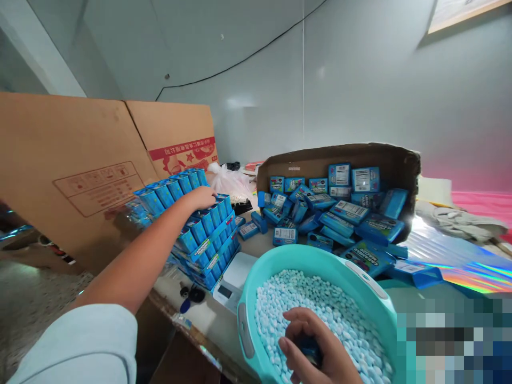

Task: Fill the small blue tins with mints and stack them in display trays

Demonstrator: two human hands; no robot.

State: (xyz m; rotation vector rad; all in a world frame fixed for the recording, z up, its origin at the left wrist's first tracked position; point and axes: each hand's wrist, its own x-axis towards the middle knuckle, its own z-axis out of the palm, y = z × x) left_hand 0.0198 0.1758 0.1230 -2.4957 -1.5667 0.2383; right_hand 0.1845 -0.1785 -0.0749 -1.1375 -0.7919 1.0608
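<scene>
My left hand (202, 198) reaches out over a stacked block of small blue boxes (202, 234) and rests on its top row, fingers bent; whether it grips one I cannot tell. My right hand (316, 346) is curled over the pale blue tablets (320, 298) in a teal basin (276, 264) and is closed around a small dark blue box (309, 349), mostly hidden by the fingers.
A tipped cardboard box (340, 154) at the back spills several loose blue boxes (344, 213). A white scale (236, 277) lies between stack and basin. Large cardboard sheets (80, 160) stand at left. A plastic bag (230, 181), keys (192, 294) and iridescent foil (460, 261) lie on the table.
</scene>
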